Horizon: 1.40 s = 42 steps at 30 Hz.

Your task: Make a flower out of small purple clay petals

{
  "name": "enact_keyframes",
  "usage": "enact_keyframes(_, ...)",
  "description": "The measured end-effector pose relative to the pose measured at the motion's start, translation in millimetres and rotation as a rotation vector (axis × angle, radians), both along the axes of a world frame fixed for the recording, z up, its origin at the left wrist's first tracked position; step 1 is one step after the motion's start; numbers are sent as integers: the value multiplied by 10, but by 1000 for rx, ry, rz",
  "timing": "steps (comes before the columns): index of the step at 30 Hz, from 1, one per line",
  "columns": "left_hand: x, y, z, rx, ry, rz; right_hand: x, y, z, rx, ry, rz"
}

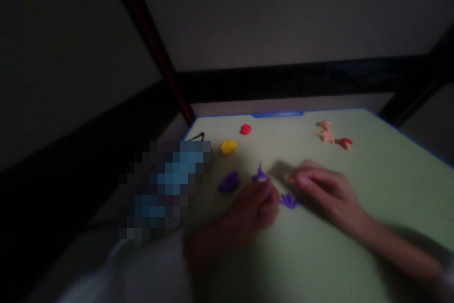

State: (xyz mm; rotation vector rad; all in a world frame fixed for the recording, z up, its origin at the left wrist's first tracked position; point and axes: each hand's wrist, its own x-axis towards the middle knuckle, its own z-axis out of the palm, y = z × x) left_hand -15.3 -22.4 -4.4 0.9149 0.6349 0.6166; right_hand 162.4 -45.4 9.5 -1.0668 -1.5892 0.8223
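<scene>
My left hand point(257, 203) is closed, thumb and fingers pinching a small pointed piece of purple modelling clay point(260, 173) that sticks up past the fingertips. To its right, my right hand point(321, 187) hovers with thumb and fingers pressed together; whether anything is between them I cannot make out. Several thin purple clay strips point(289, 201), fanned out, lie on the board between the two hands. A larger purple clay lump point(229, 182) rests left of my left hand. The picture is dim and blurred.
The pale board point(376, 175) has a blue rim. A yellow clay lump point(229, 147) and a red one point(246, 129) sit farther back. Peach clay shapes point(326, 135) lie at the back right, beside a red-and-peach piece point(345, 143). A pixelated area point(173, 175) covers the left side.
</scene>
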Motion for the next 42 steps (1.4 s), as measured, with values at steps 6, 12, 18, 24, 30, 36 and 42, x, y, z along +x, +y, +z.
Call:
enact_keyframes(6,13,-5,-35,14,-109,32,1,8,5,18,-34,9)
enact_keyframes(12,56,-11,48,-82,-79,-2,-7,6,7,27,-42,16)
enact_keyframes(18,64,-13,14,-123,-169,-92,0,11,2,29,-29,23)
enact_keyframes(24,56,6,-61,-17,-98,62,4,1,4,40,-48,23)
enact_keyframes(30,59,-7,-13,-73,-103,41,-1,-13,22,53,-88,46)
enact_keyframes(36,81,2,-6,-80,-144,49,1,-13,33,53,-104,42)
enact_keyframes(42,105,-14,73,-158,-215,102,7,-12,36,60,-112,45)
